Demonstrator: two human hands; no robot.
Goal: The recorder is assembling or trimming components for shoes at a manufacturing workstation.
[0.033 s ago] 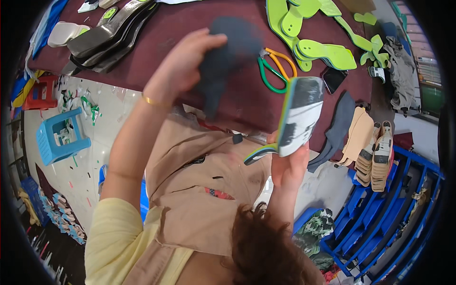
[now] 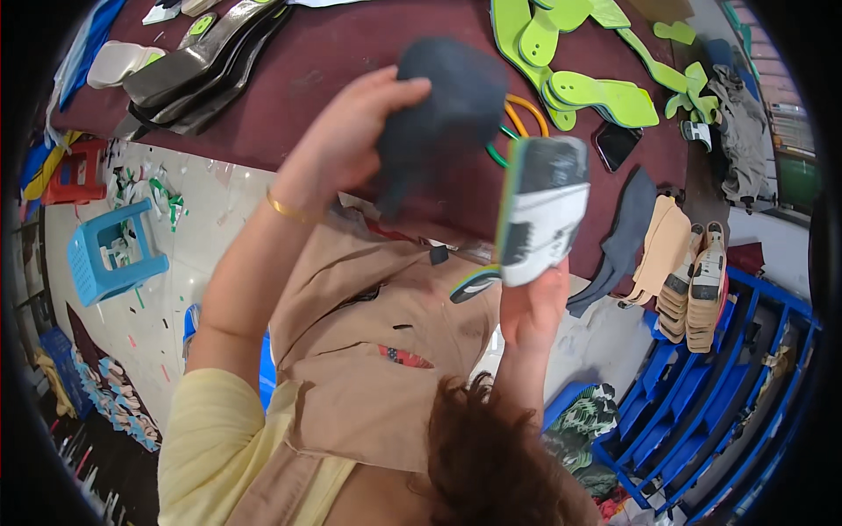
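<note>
My left hand [image 2: 338, 136] pinches a dark grey insole-shaped sheet [image 2: 449, 101] by its left edge, thumb on top, above the maroon table [image 2: 324, 66]. The sheet is blurred by motion. In my right hand [image 2: 533, 309] is a black-and-white patterned sole piece [image 2: 545, 210] with green and blue layers along its edge. It stands tilted up, gripped at its lower end; some of my fingers are hidden behind it. Scissors [image 2: 538, 112] with orange and green handles lie on the table behind both pieces, partly covered.
Lime-green sole pieces [image 2: 605, 96] and a phone [image 2: 617, 145] lie at the far right. Grey pieces [image 2: 624, 215] and beige ones [image 2: 662, 241] overhang the table's right edge, by a blue rack [image 2: 693, 421]. Black glossy pieces [image 2: 189, 79] lie far left; a blue stool [image 2: 105, 254] stands below.
The grey sheet in my left hand has shifted right, toward the sole piece. The sole piece has moved slightly left, and together they cover more of the scissors.
</note>
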